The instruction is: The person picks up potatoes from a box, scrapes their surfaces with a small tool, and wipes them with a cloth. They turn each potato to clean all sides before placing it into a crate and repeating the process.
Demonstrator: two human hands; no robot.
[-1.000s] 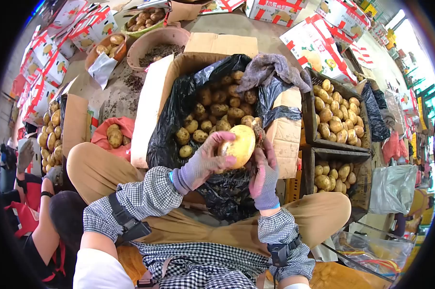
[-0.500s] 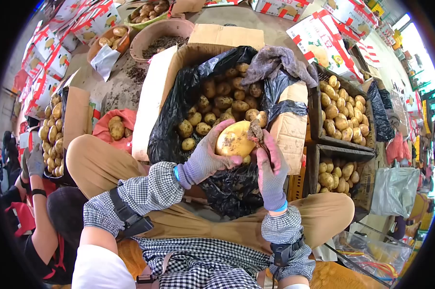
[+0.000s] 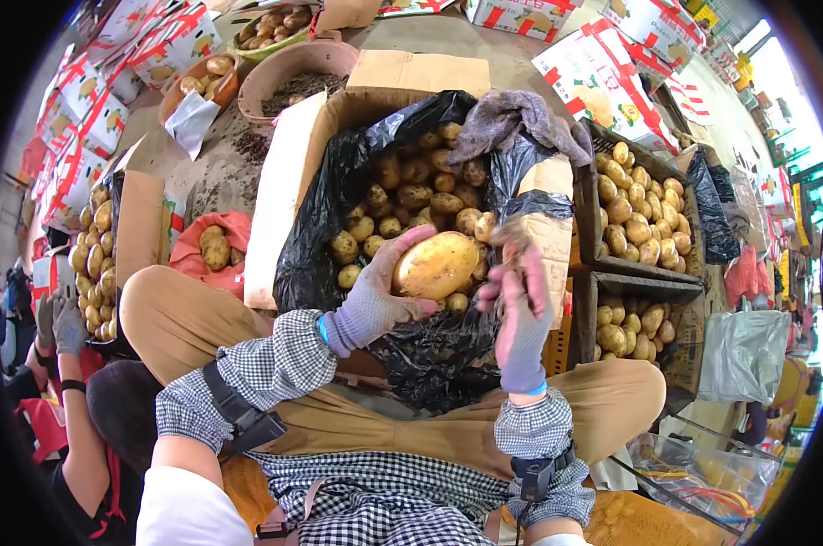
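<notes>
My left hand [image 3: 375, 296], in a grey-purple glove, is closed around a large yellow potato [image 3: 436, 266] with specks of dirt on it. To the right of the potato, my gloved right hand [image 3: 523, 305] grips a small dirt-brown bundle [image 3: 512, 235], perhaps a rag or brush; motion blurs it. The bundle stands apart from the potato. Below both hands is a cardboard box [image 3: 284, 196] lined with a black plastic bag [image 3: 307, 246], holding many soil-marked potatoes [image 3: 414, 197]. A grey cloth [image 3: 521, 123] lies over the box's far right corner.
Two crates [image 3: 590, 314] of potatoes stand at the right. At the left are a red bag [image 3: 186, 250] with potatoes and another potato box [image 3: 140, 218]. A co-worker's gloved hands [image 3: 67, 326] show beside it. A tub [image 3: 257, 86] of soil stands behind, among printed cartons [image 3: 603, 77].
My right hand has drawn the brown bundle away from the potato, to the right and up. My left hand has shifted slightly left, and the potato's surface now shows less dirt.
</notes>
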